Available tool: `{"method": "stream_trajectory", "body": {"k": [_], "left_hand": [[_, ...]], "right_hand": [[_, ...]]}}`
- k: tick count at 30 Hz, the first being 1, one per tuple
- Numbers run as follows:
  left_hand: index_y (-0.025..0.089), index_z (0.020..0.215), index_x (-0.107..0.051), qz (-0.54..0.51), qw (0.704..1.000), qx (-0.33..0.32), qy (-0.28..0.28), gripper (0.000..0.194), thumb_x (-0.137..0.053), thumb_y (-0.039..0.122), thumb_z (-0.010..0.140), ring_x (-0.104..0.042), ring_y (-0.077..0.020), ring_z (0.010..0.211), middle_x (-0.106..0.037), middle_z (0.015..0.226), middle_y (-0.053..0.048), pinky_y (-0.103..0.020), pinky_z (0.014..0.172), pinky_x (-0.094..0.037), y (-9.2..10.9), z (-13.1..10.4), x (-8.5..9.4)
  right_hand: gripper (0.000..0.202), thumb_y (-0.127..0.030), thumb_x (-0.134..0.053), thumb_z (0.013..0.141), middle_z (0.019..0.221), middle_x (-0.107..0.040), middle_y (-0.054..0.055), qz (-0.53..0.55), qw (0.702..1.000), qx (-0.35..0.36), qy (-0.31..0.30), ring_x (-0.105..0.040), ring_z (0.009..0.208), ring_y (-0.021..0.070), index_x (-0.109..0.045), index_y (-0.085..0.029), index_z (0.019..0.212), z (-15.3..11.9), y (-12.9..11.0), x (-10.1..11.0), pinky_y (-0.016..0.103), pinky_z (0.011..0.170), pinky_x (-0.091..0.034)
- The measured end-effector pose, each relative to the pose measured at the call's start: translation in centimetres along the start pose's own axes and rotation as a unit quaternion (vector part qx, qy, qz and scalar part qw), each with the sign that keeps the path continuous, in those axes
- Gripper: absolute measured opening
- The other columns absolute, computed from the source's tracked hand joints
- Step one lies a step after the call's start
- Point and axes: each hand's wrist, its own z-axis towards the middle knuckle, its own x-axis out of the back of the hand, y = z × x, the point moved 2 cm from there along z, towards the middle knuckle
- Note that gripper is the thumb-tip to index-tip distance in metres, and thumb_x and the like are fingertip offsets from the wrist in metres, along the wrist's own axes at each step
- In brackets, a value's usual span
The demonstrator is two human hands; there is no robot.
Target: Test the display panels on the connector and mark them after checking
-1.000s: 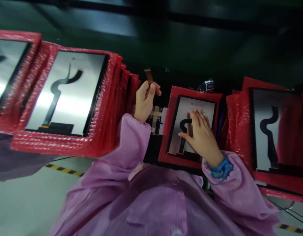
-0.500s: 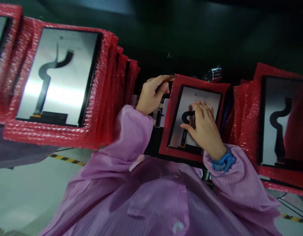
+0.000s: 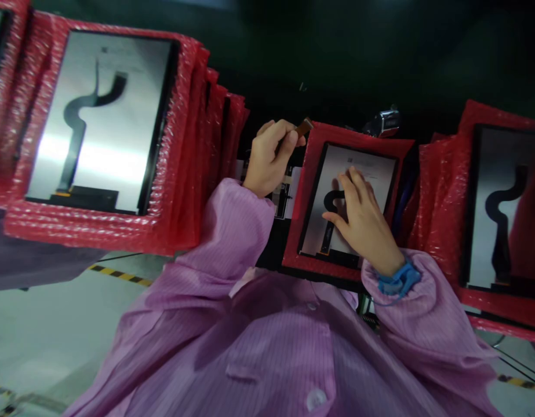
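A display panel (image 3: 375, 168) with a silvery back and black frame lies on a red bubble-wrap bag (image 3: 319, 136) in front of me. My right hand (image 3: 365, 220) rests on its back with fingers spread, covering the upper part of a black curved flex cable (image 3: 329, 201). My left hand (image 3: 271, 156) is closed in a pinch at the bag's upper left corner. Between its thumb and fingers is a small flat brown strip (image 3: 304, 126), its free end pointing up and right.
At left stands a stack of red bubble-wrap bags (image 3: 180, 174) with a display panel (image 3: 106, 150) on top. Another stack (image 3: 441, 191) with a panel (image 3: 484, 243) is at right. A small chrome device (image 3: 386, 123) sits behind the middle bag. A blue wristband (image 3: 400, 281) circles my right wrist.
The brown strip in my left hand has tilted up and shows more clearly. My right hand remains on the panel, its fingers slightly shifted. The whole view has moved a little.
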Motion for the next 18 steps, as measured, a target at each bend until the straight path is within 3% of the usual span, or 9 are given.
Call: {"method": "stream_trajectory", "body": {"k": [9,13,18], "left_hand": [[0.026,0.080,-0.060,-0.016,0.996,0.083,0.020,0.026,-0.059,0.043,0.098,-0.066,-0.0220,0.097,-0.068,0.084,-0.001,-0.044,0.099,-0.049,-0.5,-0.2,-0.2],[0.026,0.078,-0.059,-0.007,0.998,0.059,0.001,0.028,-0.056,0.043,0.100,-0.064,-0.0210,0.092,-0.067,0.080,0.000,-0.048,0.105,-0.045,-0.5,-0.1,-0.1],[0.026,0.074,-0.058,0.004,0.999,0.025,-0.035,0.029,-0.059,0.040,0.099,-0.064,-0.0179,0.082,-0.062,0.070,0.003,-0.050,0.112,-0.039,-0.1,0.0,0.1]], "right_hand": [[0.070,-0.035,-0.060,0.095,0.162,-0.030,0.020,-0.015,1.000,0.007,0.000,-0.027,0.153,0.0372,-0.030,-0.018,0.156,0.0,-0.6,0.2,0.062,0.122,-0.031],[0.067,-0.036,-0.056,0.097,0.164,-0.026,0.016,0.022,1.000,-0.002,0.020,-0.026,0.154,0.0344,-0.029,-0.023,0.156,-0.2,-0.7,0.3,0.061,0.122,-0.031],[0.053,-0.037,-0.054,0.097,0.168,-0.015,0.011,0.073,0.992,0.007,0.102,-0.022,0.156,0.0336,-0.040,-0.027,0.147,-0.3,-1.1,0.6,0.061,0.120,-0.034]]}}
